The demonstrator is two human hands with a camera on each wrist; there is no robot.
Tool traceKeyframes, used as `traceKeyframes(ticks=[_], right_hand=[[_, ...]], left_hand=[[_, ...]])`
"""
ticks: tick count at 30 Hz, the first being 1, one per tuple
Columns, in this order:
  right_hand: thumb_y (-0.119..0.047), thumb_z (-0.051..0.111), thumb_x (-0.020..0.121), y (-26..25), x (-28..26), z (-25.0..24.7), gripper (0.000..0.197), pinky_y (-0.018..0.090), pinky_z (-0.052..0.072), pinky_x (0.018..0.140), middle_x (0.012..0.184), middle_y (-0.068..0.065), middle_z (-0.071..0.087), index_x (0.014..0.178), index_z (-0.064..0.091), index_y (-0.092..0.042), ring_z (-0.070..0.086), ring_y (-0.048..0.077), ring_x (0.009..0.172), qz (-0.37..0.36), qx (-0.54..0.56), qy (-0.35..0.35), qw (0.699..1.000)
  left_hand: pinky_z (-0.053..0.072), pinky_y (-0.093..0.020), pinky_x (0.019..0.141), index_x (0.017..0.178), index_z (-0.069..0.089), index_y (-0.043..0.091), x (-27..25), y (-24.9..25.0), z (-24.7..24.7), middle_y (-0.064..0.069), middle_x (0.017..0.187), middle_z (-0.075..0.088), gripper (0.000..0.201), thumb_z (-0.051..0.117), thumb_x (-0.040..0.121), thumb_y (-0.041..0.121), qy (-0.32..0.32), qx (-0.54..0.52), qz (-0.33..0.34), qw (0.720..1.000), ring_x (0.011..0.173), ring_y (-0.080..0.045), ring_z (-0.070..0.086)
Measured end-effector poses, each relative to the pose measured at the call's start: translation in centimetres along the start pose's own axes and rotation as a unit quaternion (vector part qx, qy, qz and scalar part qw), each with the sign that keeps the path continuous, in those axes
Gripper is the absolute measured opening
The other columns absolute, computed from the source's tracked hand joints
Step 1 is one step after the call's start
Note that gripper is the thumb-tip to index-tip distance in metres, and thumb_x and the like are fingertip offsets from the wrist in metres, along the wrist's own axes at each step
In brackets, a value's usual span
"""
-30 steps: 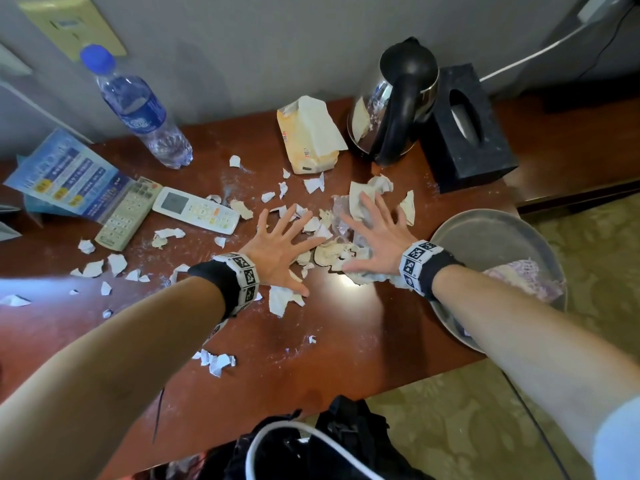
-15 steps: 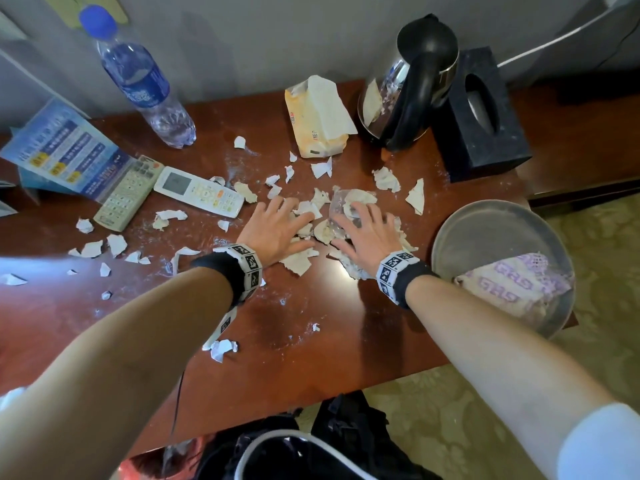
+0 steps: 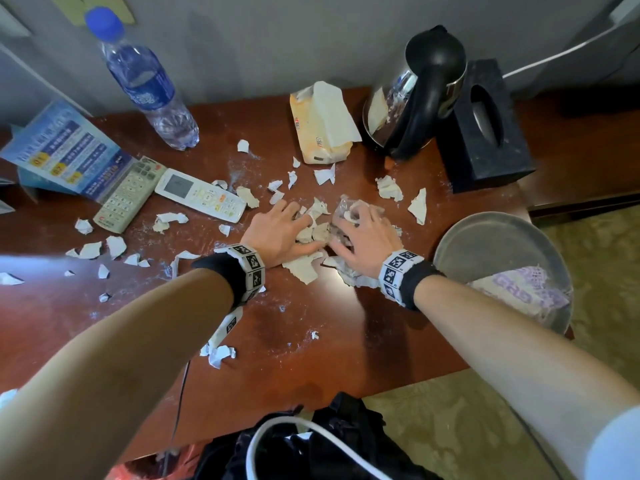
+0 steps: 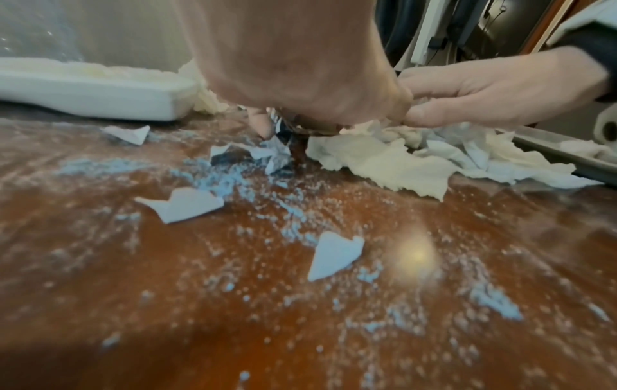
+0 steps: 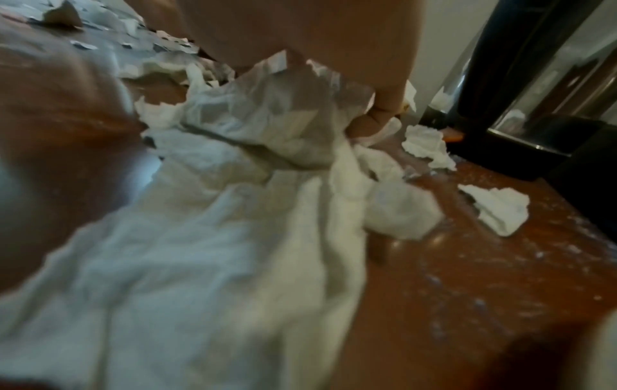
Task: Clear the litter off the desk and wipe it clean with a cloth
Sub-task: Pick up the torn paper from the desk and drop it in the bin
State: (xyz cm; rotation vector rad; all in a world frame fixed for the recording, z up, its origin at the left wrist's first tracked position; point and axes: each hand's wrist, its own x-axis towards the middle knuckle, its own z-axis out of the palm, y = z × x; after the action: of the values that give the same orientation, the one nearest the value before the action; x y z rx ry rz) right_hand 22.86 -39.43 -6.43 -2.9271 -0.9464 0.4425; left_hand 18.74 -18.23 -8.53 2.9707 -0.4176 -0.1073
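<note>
Many torn paper scraps point(image 3: 313, 230) lie heaped at the middle of the desk point(image 3: 311, 358), caught between two hands. The left hand point(image 3: 277, 233) has its fingers curled down into the left side of the heap, and the right hand point(image 3: 363, 233) has its fingers bent over the right side, with a crumpled clear wrapper point(image 3: 346, 209) under its fingertips. Both hands press in on the pile and touch it; in the left wrist view the two hands meet above the paper point(image 4: 384, 158). The right wrist view is blurred, so whether that hand truly grips the paper point(image 5: 267, 137) or only rakes it is hard to say.

More scraps are strewn to the left point(image 3: 100, 249), to the far right point(image 3: 389, 188) and near the desk's front edge point(image 3: 218, 353), and white dust point(image 4: 233, 179) speckles the wood.

Just right of the heap a round metal tray point(image 3: 485, 237) overhangs the desk's right edge, with a patterned cloth point(image 3: 519, 292) lying in it. Far from the heap stand a tissue pack point(image 3: 322, 126), a kettle point(image 3: 415, 95) and a black tissue box point(image 3: 485, 129). To the left lie a white remote point(image 3: 201, 195), a second remote point(image 3: 128, 195), a blue leaflet point(image 3: 65, 150) and a water bottle point(image 3: 145, 84).
</note>
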Motion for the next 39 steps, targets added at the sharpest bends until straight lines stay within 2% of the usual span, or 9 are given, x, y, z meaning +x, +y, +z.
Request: traceKeyframes(ticks=[4, 7, 11, 15, 20, 24, 27, 35, 39], right_hand=[[-0.081, 0.028, 0.083, 1.5, -0.8, -1.5, 0.075, 0.057, 0.028, 0.105, 0.15, 0.008, 0.023, 0.146, 0.03, -0.04, 0.022, 0.029, 0.137, -0.015, -0.05, -0.061, 0.997], [-0.089, 0.03, 0.074, 2.7, -1.1, -2.1, 0.09, 0.066, 0.01, 0.111, 0.16, 0.007, -0.005, 0.15, 0.009, -0.045, -0.004, 0.034, 0.147, -0.063, -0.084, -0.094, 0.99], [-0.094, 0.037, 0.066, 3.7, -1.1, -1.6, 0.106, 0.067, -0.003, 0.11, 0.158, 0.007, -0.025, 0.147, -0.014, -0.049, -0.022, 0.036, 0.145, -0.135, -0.133, -0.11, 0.976], [-0.092, 0.028, 0.071, 3.5, -0.5, -0.5, 0.099, 0.068, 0.0, 0.11, 0.159, 0.007, -0.026, 0.149, -0.011, -0.048, -0.02, 0.038, 0.145, -0.151, -0.155, -0.109, 0.97], [-0.081, 0.024, 0.085, 2.2, 0.3, 0.6, 0.075, 0.066, 0.017, 0.111, 0.162, -0.001, -0.005, 0.15, 0.01, -0.046, 0.0, 0.034, 0.147, -0.08, -0.092, -0.116, 0.986], [-0.063, 0.035, 0.095, 0.9, 0.8, 0.4, 0.055, 0.055, 0.034, 0.099, 0.154, 0.003, 0.025, 0.143, 0.035, -0.037, 0.027, 0.034, 0.135, -0.05, -0.103, -0.059, 0.992], [-0.048, 0.05, 0.095, -0.1, 1.3, 0.6, 0.043, 0.051, 0.04, 0.092, 0.143, 0.007, 0.041, 0.133, 0.049, -0.027, 0.038, 0.034, 0.124, -0.035, -0.072, -0.026, 0.996], [-0.04, 0.048, 0.095, -1.8, 3.2, 0.2, 0.035, 0.036, 0.044, 0.075, 0.13, 0.004, 0.05, 0.123, 0.053, -0.019, 0.052, 0.025, 0.111, 0.039, 0.019, -0.011, 0.999], [-0.043, 0.047, 0.094, -2.0, 4.4, -1.3, 0.033, 0.031, 0.036, 0.068, 0.104, 0.004, 0.061, 0.11, 0.055, -0.016, 0.06, 0.029, 0.093, 0.091, 0.058, -0.029, 0.994]], left_hand=[[0.051, -0.037, 0.074, 0.127, 0.06, 0.033, -0.5, -0.6, -1.3, -0.001, 0.131, 0.05, 0.076, 0.032, 0.08, 0.085, -0.062, -0.003, -0.015, 0.998, 0.119, -0.022, 0.044], [0.042, -0.048, 0.097, 0.139, 0.05, 0.038, -1.2, -0.8, -1.7, 0.0, 0.149, 0.037, 0.088, 0.024, 0.074, 0.091, -0.077, 0.035, -0.006, 0.996, 0.129, -0.03, 0.036], [0.023, -0.067, 0.108, 0.148, 0.025, 0.043, -1.7, -1.0, -1.0, -0.005, 0.163, 0.008, 0.1, 0.022, 0.064, 0.097, -0.086, 0.078, 0.009, 0.993, 0.146, -0.042, 0.009], [0.021, -0.067, 0.109, 0.153, 0.0, 0.044, -1.4, -1.0, -0.3, 0.001, 0.164, -0.012, 0.102, 0.012, 0.067, 0.098, -0.132, 0.112, 0.04, 0.984, 0.148, -0.037, -0.001], [0.036, -0.054, 0.102, 0.15, 0.027, 0.033, -0.9, -1.3, -0.3, -0.003, 0.158, 0.025, 0.08, 0.02, 0.086, 0.082, -0.117, 0.107, 0.038, 0.987, 0.139, -0.031, 0.03], [0.052, -0.047, 0.076, 0.132, 0.055, 0.02, -0.5, -1.5, 0.2, -0.009, 0.13, 0.05, 0.062, 0.043, 0.09, 0.066, -0.051, 0.018, 0.016, 0.998, 0.117, -0.029, 0.048], [0.047, -0.037, 0.058, 0.127, 0.058, 0.02, 0.3, -1.3, 0.2, -0.008, 0.123, 0.052, 0.048, 0.053, 0.093, 0.054, -0.055, -0.019, -0.027, 0.998, 0.116, -0.027, 0.047], [0.044, -0.039, 0.093, 0.134, 0.057, 0.02, 2.3, -1.1, -1.4, -0.002, 0.13, 0.057, 0.046, 0.049, 0.096, 0.045, -0.107, -0.078, -0.134, 0.982, 0.127, -0.023, 0.045], [0.046, -0.035, 0.084, 0.118, 0.066, 0.021, 2.8, -1.5, -2.5, -0.005, 0.114, 0.064, 0.036, 0.054, 0.092, 0.042, -0.108, -0.136, -0.167, 0.971, 0.11, -0.027, 0.057]])
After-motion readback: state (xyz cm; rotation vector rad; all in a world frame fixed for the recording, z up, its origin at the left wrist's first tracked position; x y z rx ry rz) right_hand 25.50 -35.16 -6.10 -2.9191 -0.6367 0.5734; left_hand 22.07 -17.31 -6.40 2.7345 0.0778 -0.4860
